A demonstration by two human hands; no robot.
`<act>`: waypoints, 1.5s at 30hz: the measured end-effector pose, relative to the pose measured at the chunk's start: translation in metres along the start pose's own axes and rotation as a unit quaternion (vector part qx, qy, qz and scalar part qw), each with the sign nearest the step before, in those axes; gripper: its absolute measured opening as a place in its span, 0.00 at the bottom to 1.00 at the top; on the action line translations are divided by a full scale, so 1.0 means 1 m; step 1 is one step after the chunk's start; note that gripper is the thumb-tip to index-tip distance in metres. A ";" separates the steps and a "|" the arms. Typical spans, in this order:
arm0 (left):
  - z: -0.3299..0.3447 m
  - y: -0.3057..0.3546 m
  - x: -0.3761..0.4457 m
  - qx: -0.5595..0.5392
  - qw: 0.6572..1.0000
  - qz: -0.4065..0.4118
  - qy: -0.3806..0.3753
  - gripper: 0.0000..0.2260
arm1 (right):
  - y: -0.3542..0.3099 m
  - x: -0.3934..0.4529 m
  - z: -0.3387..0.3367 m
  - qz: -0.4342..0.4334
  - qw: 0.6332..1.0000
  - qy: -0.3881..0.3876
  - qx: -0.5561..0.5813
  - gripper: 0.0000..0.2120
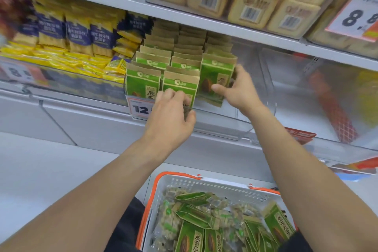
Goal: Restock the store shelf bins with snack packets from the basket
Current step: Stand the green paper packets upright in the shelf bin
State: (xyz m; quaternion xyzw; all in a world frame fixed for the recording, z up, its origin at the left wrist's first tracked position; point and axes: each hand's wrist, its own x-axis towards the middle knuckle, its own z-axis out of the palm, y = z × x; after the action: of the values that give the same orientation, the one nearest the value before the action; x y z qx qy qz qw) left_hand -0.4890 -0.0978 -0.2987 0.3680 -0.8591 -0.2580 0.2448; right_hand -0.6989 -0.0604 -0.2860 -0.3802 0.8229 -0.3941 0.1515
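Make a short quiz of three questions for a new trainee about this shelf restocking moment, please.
1. True or false: the basket still holds green packets.
2. Which hand grips the right-most front packet in the clear bin?
A. left hand
B. right hand
3. Fill in: the packets in the bin to the left are blue and ____.

Key:
1. True.
2. B: the right hand holds its edge, and the left hand is on the middle packet.
3. Yellow.
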 end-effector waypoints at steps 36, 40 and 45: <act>0.082 0.032 -0.058 0.023 0.959 0.117 -0.257 0.05 | 0.098 -0.160 -0.072 -0.052 0.989 -0.097 -0.101 0.05; 0.129 0.046 -0.092 0.011 0.942 0.079 -0.325 0.06 | 0.181 -0.182 -0.065 0.102 0.957 -0.237 -0.135 0.10; 0.192 0.051 -0.143 -0.038 0.907 -0.044 -0.417 0.05 | 0.273 -0.216 -0.069 0.192 0.937 -0.215 -0.199 0.19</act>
State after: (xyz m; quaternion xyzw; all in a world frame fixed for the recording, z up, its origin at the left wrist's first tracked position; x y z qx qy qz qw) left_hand -0.5451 0.0912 -0.4429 0.2545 -0.8554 -0.4311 -0.1332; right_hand -0.7314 0.2463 -0.4607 -0.3130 0.8896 -0.0946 0.3189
